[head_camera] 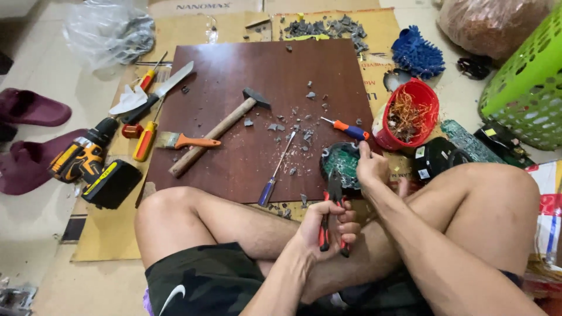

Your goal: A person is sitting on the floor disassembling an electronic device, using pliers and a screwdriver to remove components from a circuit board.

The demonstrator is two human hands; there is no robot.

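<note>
Left hand (331, 225): clamped on red-handled pliers (333, 216), tips on the board (342, 164)
Right hand (372, 167): closed on the green board's edge, just ahead of the left
Risk: pliers could slip and nick the right fingers; chips (293, 131) could fly
Nearby: screwdriver (275, 169) left of the pliers; hammer (216, 131) beyond; red bowl (410, 114) right

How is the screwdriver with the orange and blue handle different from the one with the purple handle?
The orange-and-blue screwdriver is shorter and stubbier; the purple-handled screwdriver is long and thin. The orange-and-blue one lies almost crosswise beside the right hand; the purple-handled one points away from the person, its handle at the near edge of the brown board. Both lie untouched on the board among grey chips.
</note>
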